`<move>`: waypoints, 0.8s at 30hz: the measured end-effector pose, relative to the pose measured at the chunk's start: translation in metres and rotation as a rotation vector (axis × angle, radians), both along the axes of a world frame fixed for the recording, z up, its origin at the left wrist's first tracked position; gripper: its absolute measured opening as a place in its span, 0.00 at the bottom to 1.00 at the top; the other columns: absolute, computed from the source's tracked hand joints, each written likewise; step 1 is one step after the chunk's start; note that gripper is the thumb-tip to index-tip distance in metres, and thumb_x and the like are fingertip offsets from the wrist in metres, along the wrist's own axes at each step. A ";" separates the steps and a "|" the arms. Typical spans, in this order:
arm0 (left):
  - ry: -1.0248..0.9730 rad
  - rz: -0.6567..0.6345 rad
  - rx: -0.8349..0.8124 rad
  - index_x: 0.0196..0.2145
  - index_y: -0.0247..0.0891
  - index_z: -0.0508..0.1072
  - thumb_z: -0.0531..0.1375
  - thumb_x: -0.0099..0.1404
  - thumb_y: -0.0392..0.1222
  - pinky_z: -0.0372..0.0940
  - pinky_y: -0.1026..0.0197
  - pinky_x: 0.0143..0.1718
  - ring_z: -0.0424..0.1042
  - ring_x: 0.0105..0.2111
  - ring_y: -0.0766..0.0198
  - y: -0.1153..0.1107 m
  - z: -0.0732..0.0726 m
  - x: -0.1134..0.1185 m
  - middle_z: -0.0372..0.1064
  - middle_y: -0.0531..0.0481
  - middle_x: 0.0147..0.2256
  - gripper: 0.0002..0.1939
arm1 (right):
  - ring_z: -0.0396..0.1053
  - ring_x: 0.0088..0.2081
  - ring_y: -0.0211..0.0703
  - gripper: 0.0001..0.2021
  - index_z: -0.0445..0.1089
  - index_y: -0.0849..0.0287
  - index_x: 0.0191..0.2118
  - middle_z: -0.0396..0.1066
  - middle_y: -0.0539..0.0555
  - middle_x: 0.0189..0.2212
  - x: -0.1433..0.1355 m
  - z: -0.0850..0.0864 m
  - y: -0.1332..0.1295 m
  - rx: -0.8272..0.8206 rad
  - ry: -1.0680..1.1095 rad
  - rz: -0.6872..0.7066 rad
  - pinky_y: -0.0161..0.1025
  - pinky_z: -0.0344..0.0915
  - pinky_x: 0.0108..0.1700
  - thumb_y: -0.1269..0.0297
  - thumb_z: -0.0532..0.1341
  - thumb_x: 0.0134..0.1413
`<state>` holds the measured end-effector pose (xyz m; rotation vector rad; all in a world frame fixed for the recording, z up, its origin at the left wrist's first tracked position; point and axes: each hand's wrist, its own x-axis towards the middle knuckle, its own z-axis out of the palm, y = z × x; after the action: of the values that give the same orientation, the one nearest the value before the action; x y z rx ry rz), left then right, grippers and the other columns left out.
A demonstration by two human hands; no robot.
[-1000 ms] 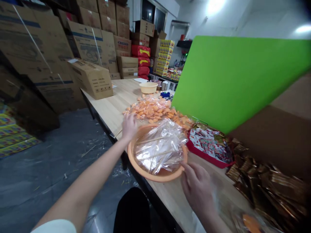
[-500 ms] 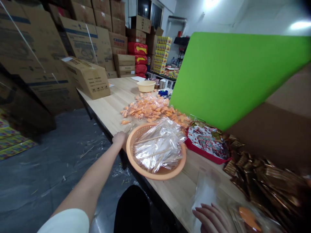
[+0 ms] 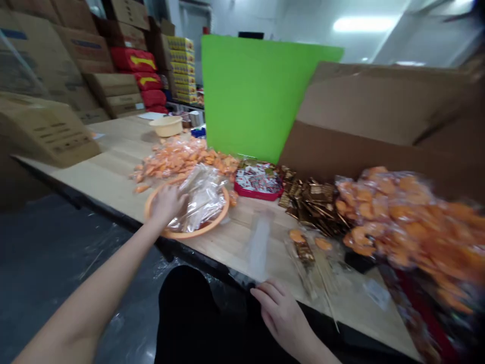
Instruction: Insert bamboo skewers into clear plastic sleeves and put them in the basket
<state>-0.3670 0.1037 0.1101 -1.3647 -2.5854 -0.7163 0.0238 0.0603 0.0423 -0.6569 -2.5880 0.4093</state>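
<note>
My left hand [image 3: 167,203] is over the left side of an orange plastic basket [image 3: 200,231], its fingers bent against the clear plastic bags [image 3: 204,194] inside. They look pinched on the bags, though blur softens the fingertips. At the table's front edge, my right hand [image 3: 278,308] has its fingers loosely bent, and nothing shows in them. Just beyond it a clear, whitish plastic sleeve [image 3: 259,245] lies flat on the table. To its right are thin wooden sticks [image 3: 322,273] and orange pieces [image 3: 296,235] with a brown-gold packet [image 3: 304,252].
Wrapped orange pieces [image 3: 182,155] lie behind the basket, and more [image 3: 401,217] are heaped at right. A red tray [image 3: 257,194] holds small printed packets beside brown-gold packets [image 3: 314,202]. A green board [image 3: 257,96] stands behind. Cardboard boxes [image 3: 45,129] stand at left.
The view has swung right. My left hand has gone from beside the basket to the bags inside it. My right hand has drawn back from the plastic sleeve to the table edge.
</note>
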 end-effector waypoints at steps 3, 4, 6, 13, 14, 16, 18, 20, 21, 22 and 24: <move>0.109 -0.167 0.223 0.46 0.40 0.65 0.51 0.61 0.48 0.56 0.51 0.53 0.61 0.52 0.51 -0.014 -0.007 0.046 0.65 0.42 0.48 0.18 | 0.70 0.39 0.45 0.16 0.68 0.57 0.46 0.71 0.57 0.37 0.046 -0.015 0.001 -0.132 0.043 -0.306 0.43 0.69 0.41 0.75 0.50 0.53; 0.080 -0.242 0.252 0.46 0.42 0.65 0.49 0.62 0.48 0.57 0.52 0.53 0.62 0.51 0.54 -0.019 -0.015 0.064 0.66 0.44 0.48 0.17 | 0.70 0.39 0.45 0.14 0.68 0.58 0.44 0.71 0.57 0.37 0.060 -0.022 0.002 -0.184 0.066 -0.415 0.42 0.69 0.41 0.73 0.51 0.54; -0.035 -0.444 0.157 0.47 0.45 0.65 0.47 0.64 0.48 0.58 0.55 0.53 0.64 0.50 0.57 -0.028 -0.040 0.104 0.67 0.48 0.48 0.16 | 0.71 0.39 0.45 0.12 0.70 0.59 0.40 0.73 0.57 0.36 0.083 -0.032 0.002 -0.279 0.117 -0.573 0.43 0.68 0.42 0.70 0.51 0.55; -0.048 -0.411 -0.267 0.58 0.27 0.54 0.46 0.61 0.56 0.44 0.47 0.60 0.45 0.61 0.47 -0.026 -0.148 0.233 0.49 0.32 0.60 0.35 | 0.70 0.36 0.45 0.12 0.70 0.59 0.36 0.72 0.57 0.35 0.112 -0.030 0.035 -0.371 0.126 -0.944 0.41 0.64 0.39 0.65 0.50 0.55; -0.019 -0.394 -0.264 0.59 0.26 0.53 0.45 0.62 0.56 0.42 0.47 0.61 0.42 0.62 0.47 -0.028 -0.155 0.243 0.46 0.32 0.61 0.36 | 0.69 0.34 0.46 0.12 0.70 0.59 0.34 0.72 0.58 0.32 0.116 -0.031 0.046 -0.394 0.103 -1.002 0.40 0.64 0.37 0.63 0.50 0.54; 0.011 -0.377 -0.258 0.60 0.26 0.51 0.44 0.63 0.56 0.40 0.48 0.61 0.38 0.63 0.49 -0.034 -0.162 0.258 0.43 0.33 0.62 0.36 | 0.69 0.30 0.47 0.11 0.69 0.60 0.27 0.71 0.58 0.26 0.120 -0.039 0.070 -0.460 0.070 -1.062 0.40 0.62 0.31 0.60 0.54 0.51; 0.008 -0.372 -0.270 0.61 0.26 0.49 0.43 0.63 0.57 0.42 0.47 0.61 0.39 0.63 0.48 -0.040 -0.163 0.266 0.43 0.32 0.62 0.37 | 0.68 0.27 0.47 0.10 0.67 0.60 0.23 0.70 0.57 0.21 0.121 -0.049 0.088 -0.533 0.055 -1.072 0.38 0.59 0.27 0.60 0.57 0.47; 0.002 -0.399 -0.275 0.61 0.26 0.48 0.44 0.63 0.58 0.46 0.47 0.60 0.43 0.62 0.47 -0.046 -0.162 0.270 0.46 0.30 0.61 0.38 | 0.68 0.27 0.45 0.08 0.66 0.60 0.21 0.70 0.57 0.21 0.121 -0.059 0.100 -0.610 0.052 -1.066 0.36 0.58 0.27 0.63 0.58 0.45; 0.010 -0.421 -0.264 0.61 0.26 0.49 0.45 0.63 0.58 0.48 0.47 0.59 0.44 0.62 0.47 -0.048 -0.162 0.271 0.47 0.30 0.60 0.38 | 0.69 0.27 0.44 0.07 0.66 0.60 0.21 0.70 0.56 0.21 0.121 -0.062 0.104 -0.654 0.055 -1.058 0.35 0.58 0.27 0.65 0.57 0.45; 0.028 -0.447 -0.244 0.60 0.26 0.49 0.45 0.63 0.57 0.49 0.46 0.58 0.46 0.61 0.47 -0.049 -0.162 0.271 0.48 0.30 0.60 0.37 | 0.69 0.27 0.43 0.07 0.66 0.60 0.21 0.70 0.56 0.21 0.123 -0.064 0.106 -0.707 0.059 -1.046 0.34 0.58 0.26 0.67 0.57 0.46; 0.089 -0.502 -0.193 0.60 0.28 0.52 0.47 0.63 0.56 0.51 0.44 0.57 0.47 0.61 0.46 -0.052 -0.165 0.270 0.48 0.30 0.60 0.34 | 0.69 0.25 0.41 0.07 0.65 0.60 0.21 0.70 0.55 0.20 0.130 -0.065 0.109 -0.844 0.068 -1.020 0.32 0.58 0.24 0.68 0.56 0.46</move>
<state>-0.0966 0.0513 -0.0546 -2.0900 -2.3041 -0.4503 0.1537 0.1693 -0.0226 -2.0092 -1.5837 1.0937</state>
